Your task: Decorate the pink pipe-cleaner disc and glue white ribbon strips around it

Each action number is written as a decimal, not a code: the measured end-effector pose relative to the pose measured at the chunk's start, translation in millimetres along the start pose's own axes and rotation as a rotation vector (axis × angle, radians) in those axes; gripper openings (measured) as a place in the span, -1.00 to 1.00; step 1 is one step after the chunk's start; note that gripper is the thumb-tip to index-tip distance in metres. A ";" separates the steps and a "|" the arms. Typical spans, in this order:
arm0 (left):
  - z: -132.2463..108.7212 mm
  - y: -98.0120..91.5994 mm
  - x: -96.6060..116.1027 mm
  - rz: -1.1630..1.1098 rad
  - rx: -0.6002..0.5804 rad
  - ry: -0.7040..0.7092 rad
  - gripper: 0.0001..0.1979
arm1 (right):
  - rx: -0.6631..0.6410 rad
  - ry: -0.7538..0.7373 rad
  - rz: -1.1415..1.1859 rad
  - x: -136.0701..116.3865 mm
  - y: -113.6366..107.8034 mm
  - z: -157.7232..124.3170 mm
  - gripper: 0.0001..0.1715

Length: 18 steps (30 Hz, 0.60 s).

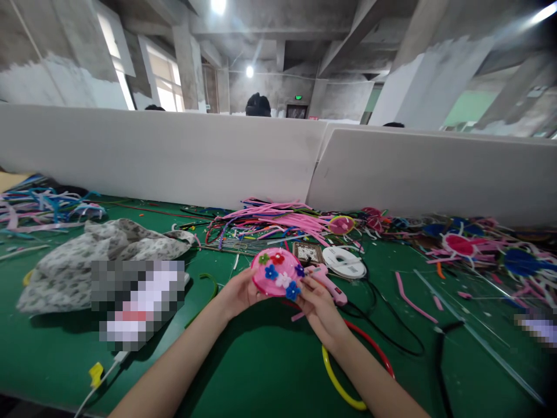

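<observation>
A round pink disc (265, 271) trimmed with several small felt-like flowers in blue, red, green, pale pink and dark purple is held up over the table. My left hand (238, 295) grips its left and lower edge, thumb against the side. At the right edge, the fingers of my right hand (314, 299) are pinched by the blue flower (293, 290) and the dark purple one; the exact contact is partly hidden. Just behind my right hand lies a pink glue gun (331, 287) with a black cord. A white spool (343, 262) sits beyond it.
Pink fuzzy stems (278, 217) lie heaped at the back against a white partition (174, 157). On the left are a patterned cloth (65, 278) and a blurred phone-like device (148, 302) on a cable. Yellow (337, 383) and red tubing curves under my right forearm. More craft pieces (522, 261) clutter the right.
</observation>
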State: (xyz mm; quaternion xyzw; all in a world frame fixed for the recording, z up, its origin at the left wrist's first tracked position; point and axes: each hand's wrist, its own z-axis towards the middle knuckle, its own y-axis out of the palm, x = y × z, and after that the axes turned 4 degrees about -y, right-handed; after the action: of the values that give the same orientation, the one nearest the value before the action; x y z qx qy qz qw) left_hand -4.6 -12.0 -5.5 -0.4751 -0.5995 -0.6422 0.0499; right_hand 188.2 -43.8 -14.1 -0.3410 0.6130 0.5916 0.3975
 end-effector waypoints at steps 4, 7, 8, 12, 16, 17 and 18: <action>-1.9 2.5 -7.0 0.098 -0.022 0.032 -0.59 | 0.013 -0.033 0.019 0.5 -1.3 0.9 -0.61; -1.0 4.2 -10.1 0.165 -0.018 0.012 -0.59 | 0.012 -0.041 0.023 -0.2 -0.9 1.0 -0.62; -0.6 4.5 -10.5 0.182 -0.018 0.005 -0.59 | 0.012 -0.042 0.023 -0.5 -0.7 1.0 -0.62; 0.6 4.7 -10.3 0.219 -0.018 -0.004 -0.64 | 0.014 -0.040 0.025 -1.1 -0.4 1.0 -0.62; 1.9 3.9 -10.9 0.234 -0.004 0.007 -0.69 | 0.010 -0.040 0.023 -1.3 -0.3 1.0 -0.62; 2.2 3.6 -11.2 0.234 0.000 0.011 -0.70 | 0.009 -0.040 0.023 -1.2 -0.3 1.0 -0.62; 2.5 3.2 -11.5 0.231 0.003 0.013 -0.70 | 0.008 -0.041 0.023 -1.2 -0.4 1.0 -0.62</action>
State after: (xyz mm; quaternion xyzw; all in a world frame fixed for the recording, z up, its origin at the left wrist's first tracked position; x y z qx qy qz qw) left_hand 5.1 -16.6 -11.3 -0.5367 -0.5411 -0.6345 0.1283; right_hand 189.2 -42.8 -13.2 -0.3204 0.6109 0.6004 0.4045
